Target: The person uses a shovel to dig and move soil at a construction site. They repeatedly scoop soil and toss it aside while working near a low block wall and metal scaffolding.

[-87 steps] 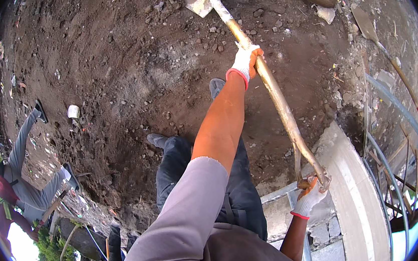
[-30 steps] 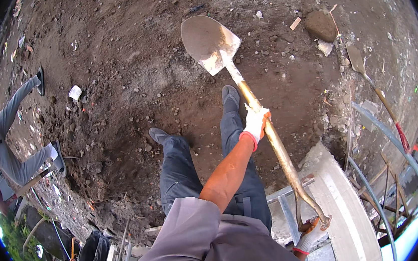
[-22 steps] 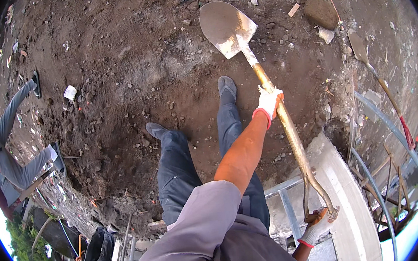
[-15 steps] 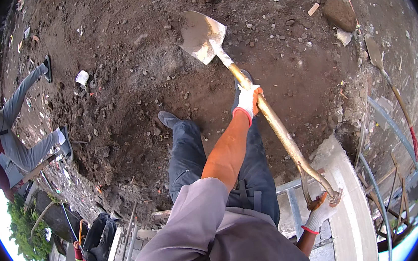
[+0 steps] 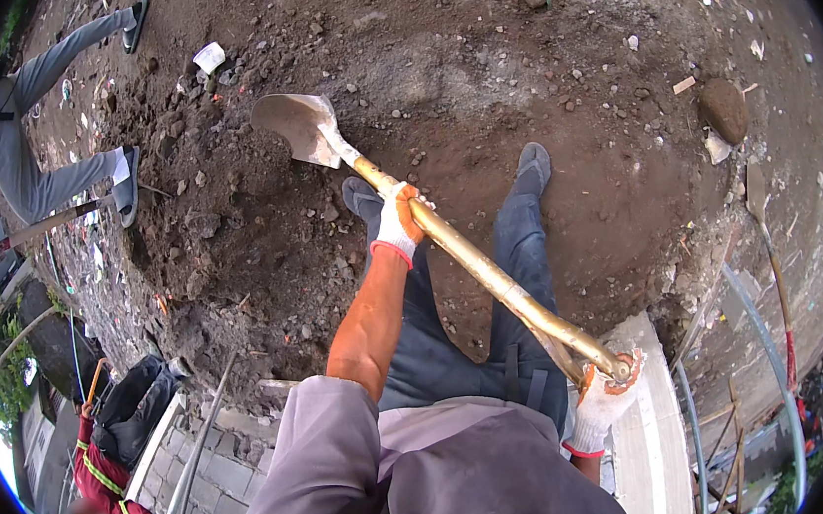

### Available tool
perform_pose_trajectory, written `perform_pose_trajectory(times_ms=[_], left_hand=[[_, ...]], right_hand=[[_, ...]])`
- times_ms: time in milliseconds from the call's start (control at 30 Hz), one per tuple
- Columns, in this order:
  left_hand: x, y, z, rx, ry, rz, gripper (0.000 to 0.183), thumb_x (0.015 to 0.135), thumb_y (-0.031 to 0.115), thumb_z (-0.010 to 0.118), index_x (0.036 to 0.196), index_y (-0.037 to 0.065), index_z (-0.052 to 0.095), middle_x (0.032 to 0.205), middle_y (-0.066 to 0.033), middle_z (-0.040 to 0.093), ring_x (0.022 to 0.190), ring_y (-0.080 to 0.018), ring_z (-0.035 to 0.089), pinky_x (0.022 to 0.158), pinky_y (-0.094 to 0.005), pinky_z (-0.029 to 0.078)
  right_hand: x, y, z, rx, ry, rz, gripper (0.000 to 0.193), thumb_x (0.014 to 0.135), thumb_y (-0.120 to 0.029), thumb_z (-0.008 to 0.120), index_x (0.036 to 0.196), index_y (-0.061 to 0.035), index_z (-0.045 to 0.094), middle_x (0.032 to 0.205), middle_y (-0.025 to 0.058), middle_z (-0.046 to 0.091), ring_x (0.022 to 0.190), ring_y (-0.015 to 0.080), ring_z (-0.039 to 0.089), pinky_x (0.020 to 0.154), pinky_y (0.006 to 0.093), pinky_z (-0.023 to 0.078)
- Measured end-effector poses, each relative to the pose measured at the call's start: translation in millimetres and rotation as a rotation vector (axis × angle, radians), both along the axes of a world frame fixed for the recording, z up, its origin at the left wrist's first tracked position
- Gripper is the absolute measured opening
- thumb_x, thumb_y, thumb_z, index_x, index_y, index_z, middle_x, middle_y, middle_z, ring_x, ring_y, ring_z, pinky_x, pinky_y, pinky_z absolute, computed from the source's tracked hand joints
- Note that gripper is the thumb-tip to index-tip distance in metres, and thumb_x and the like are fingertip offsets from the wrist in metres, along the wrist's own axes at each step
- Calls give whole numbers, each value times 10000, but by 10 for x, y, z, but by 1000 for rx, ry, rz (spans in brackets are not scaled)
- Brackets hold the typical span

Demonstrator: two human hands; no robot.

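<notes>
A long shovel [image 5: 493, 284] with a gold-coloured shaft slants across my front. Its pale metal blade [image 5: 305, 128] is above the dirt at the upper left; whether soil lies on it I cannot tell. My left hand [image 5: 396, 223], in a white and orange work glove, is wrapped round the shaft a little behind the blade. At the rear end my right hand [image 5: 603, 409], gloved alike, grips the handle near my hip. Loose brown soil with stones [image 5: 222, 245] lies beyond the blade and to its left.
A person in grey trousers [image 5: 58, 182] with another shovel stands at far left. Another in a red top [image 5: 101, 475] is lower left. On the right are a large stone [image 5: 722, 111], a second shovel [image 5: 770, 252] and bent pipes [image 5: 773, 361]. A concrete ledge [image 5: 646, 433] borders my right.
The shovel blade has swung left and closer to my body, with both hands still on the shovel. My view has shifted, and both my feet now show apart.
</notes>
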State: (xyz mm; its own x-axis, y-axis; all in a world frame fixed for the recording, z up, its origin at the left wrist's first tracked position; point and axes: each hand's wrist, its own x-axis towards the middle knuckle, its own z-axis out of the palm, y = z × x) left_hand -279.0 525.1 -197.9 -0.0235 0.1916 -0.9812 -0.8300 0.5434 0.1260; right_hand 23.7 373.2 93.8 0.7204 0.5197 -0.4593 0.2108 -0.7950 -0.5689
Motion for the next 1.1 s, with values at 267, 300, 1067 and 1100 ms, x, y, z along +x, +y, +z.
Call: perform_pose_trajectory(times_ms=[267, 300, 1067, 1100], left_hand=[[1830, -474, 554, -64, -368, -58, 209, 747, -19, 592, 851, 94, 451, 666, -56, 491, 593, -210, 521, 579, -351, 484], [1987, -537, 584, -70, -404, -78, 222, 747, -22, 592, 869, 98, 449, 672, -56, 498, 595, -211, 524, 578, -351, 483], [-1330, 164, 81, 51, -107, 36, 135, 692, 17, 585, 719, 98, 480, 650, -42, 490, 606, -200, 511, 596, -359, 481], [-1451, 192, 147, 86, -112, 13, 121, 696, 34, 582, 723, 97, 482, 650, -45, 490, 611, -202, 515, 603, -377, 482]], right_hand=[[945, -819, 987, -79, -277, -447, 506, 822, -72, 595, 1293, -46, 409, 803, 73, 559, 634, 133, 543, 548, 228, 447], [995, -825, 1051, -12, -316, -587, 483, 827, 25, 533, 1288, -51, 410, 630, 22, 490, 473, 92, 450, 392, 216, 331], [-1120, -360, -323, -9, -19, -146, 634, 740, -117, 716, 1260, -6, 373, 961, 63, 531, 853, 161, 535, 807, 289, 437], [-1254, -370, -305, -56, -116, -28, 626, 720, -132, 731, 1230, -2, 392, 979, 76, 535, 879, 177, 538, 823, 304, 436]])
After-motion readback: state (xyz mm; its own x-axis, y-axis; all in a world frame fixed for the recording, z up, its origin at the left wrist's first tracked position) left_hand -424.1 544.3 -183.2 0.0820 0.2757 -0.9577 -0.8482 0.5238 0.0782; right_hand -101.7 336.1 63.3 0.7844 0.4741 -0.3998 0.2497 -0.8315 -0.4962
